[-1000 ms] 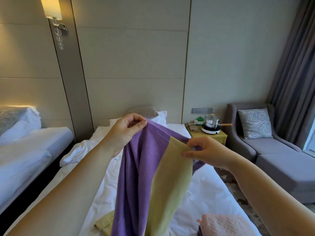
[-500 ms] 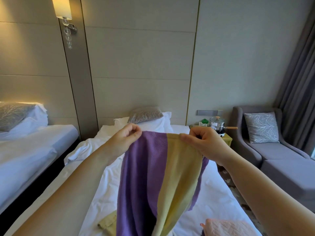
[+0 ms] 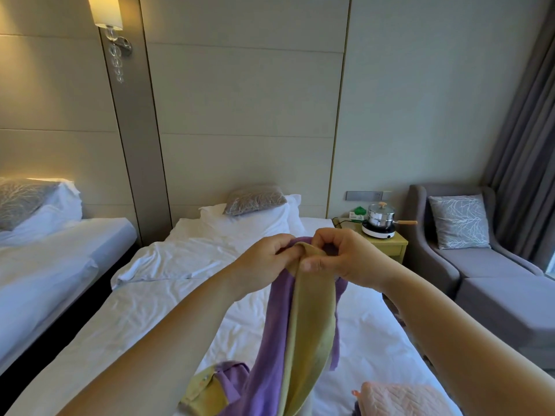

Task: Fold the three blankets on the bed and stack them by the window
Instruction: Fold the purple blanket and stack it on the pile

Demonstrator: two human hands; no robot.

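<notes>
Pink quilted blanket [image 3: 399,399] lies nearest, low right on the bed [image 3: 168,313]; folded or only bunched, I cannot tell. Purple-and-yellow blanket [image 3: 303,325] hangs from my hands, its tail end crumpled on the sheet near the pink one.

Change since a second ago: my hands were apart with the top edge spread between them. Now they have met, corner to corner, and the cloth hangs doubled lengthwise with the yellow band outward.

Judgement: first fold of this blanket made, more to go. Third blanket not in view.

Left hand [image 3: 264,259]: forearm stretched forward, fingers curled round the purple edge. Right hand [image 3: 345,259]: thumb and fingers pinching the yellow corner, touching the left hand. Both held up over mid-bed.

Farther off at right, armchair [image 3: 468,265] and curtain [image 3: 522,145] — window side, well apart from the blankets.
</notes>
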